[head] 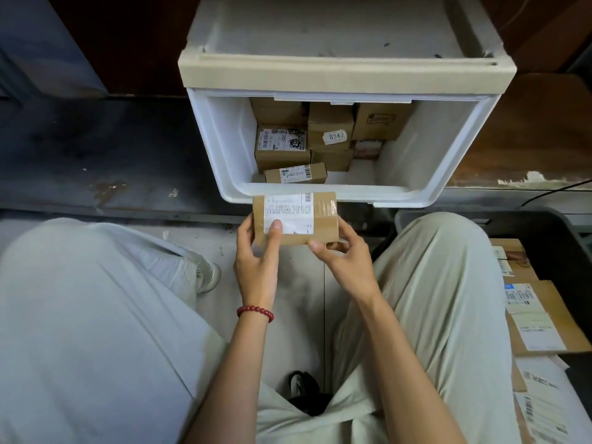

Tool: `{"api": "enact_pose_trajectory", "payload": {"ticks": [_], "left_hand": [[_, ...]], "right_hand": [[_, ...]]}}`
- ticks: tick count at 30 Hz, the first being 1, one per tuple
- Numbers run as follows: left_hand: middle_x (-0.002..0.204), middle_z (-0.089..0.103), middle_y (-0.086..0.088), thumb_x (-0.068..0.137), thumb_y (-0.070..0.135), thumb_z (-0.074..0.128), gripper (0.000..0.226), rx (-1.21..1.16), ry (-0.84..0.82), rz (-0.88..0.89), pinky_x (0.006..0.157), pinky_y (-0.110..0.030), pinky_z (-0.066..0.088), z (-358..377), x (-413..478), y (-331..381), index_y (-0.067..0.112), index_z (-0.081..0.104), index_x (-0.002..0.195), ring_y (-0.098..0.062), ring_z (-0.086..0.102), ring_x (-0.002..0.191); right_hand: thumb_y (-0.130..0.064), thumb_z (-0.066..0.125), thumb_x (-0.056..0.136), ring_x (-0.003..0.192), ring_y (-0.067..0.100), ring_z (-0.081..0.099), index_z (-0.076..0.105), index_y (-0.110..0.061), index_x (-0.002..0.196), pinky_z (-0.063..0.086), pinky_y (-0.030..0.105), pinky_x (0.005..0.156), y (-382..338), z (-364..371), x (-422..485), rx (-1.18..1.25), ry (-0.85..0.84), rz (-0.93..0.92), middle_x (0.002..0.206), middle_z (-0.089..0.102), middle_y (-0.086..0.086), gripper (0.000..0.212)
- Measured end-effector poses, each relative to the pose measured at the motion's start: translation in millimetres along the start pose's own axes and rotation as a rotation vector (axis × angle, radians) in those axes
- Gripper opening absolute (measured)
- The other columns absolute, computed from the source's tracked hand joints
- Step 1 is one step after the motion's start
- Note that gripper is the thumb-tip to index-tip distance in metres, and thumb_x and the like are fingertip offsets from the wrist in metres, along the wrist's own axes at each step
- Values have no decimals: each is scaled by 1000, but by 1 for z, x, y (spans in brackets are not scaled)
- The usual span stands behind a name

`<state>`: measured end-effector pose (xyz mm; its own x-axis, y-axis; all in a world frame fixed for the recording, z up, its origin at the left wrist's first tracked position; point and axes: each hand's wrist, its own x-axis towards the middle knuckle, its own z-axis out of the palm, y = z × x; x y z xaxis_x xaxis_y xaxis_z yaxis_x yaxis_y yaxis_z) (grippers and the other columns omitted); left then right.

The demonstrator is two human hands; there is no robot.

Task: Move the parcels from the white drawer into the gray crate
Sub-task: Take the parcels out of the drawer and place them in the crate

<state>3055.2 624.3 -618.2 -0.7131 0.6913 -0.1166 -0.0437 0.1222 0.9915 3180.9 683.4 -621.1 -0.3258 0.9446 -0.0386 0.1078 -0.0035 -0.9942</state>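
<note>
A small brown cardboard parcel (320,216) with a white shipping label is held just below the front rim of the open white drawer (416,195). My left hand (258,251) grips its left side, thumb pressed on the label. My right hand (344,254) pinches its lower right corner. Inside the drawer lie several more brown parcels (282,149), one tagged 0342 (333,136). The gray crate (544,225) stands at the right edge and holds several labelled parcels (531,315).
My knees in light trousers frame the hands on both sides. A white shoe (209,274) rests on the pale floor at the left. A black cable (557,190) runs along the right. A black object (304,392) lies between my legs.
</note>
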Motion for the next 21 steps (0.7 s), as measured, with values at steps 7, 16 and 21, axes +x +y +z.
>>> {"api": "enact_pose_trajectory", "payload": {"ticks": [7, 16, 21], "left_hand": [[128, 47, 5, 83, 58, 60, 55, 46, 42, 44, 79, -8, 40, -1, 2, 5, 36, 50, 133, 6, 51, 107], [126, 56, 4, 77, 49, 63, 46, -153, -119, 285, 83, -12, 47, 30, -2, 54, 23, 44, 109, 2, 58, 110], [116, 58, 3, 77, 38, 76, 58, -167, -242, 365, 79, -15, 50, 66, -7, 91, 17, 41, 118, 2, 62, 99]], "right_hand": [[-38, 67, 87, 104, 6, 56, 52, -22, 124, 49, 24, 89, -3, 10, -4, -132, 136, 44, 120, 55, -3, 42], [-21, 53, 93, 113, -9, 51, 34, -25, 122, 40, 6, 88, -51, -6, 1, 341, 293, -89, 128, 48, -10, 35], [-35, 52, 87, 121, -2, 50, 33, -29, 136, 46, 11, 92, -90, -56, -3, 269, 310, -232, 137, 48, -3, 53]]}}
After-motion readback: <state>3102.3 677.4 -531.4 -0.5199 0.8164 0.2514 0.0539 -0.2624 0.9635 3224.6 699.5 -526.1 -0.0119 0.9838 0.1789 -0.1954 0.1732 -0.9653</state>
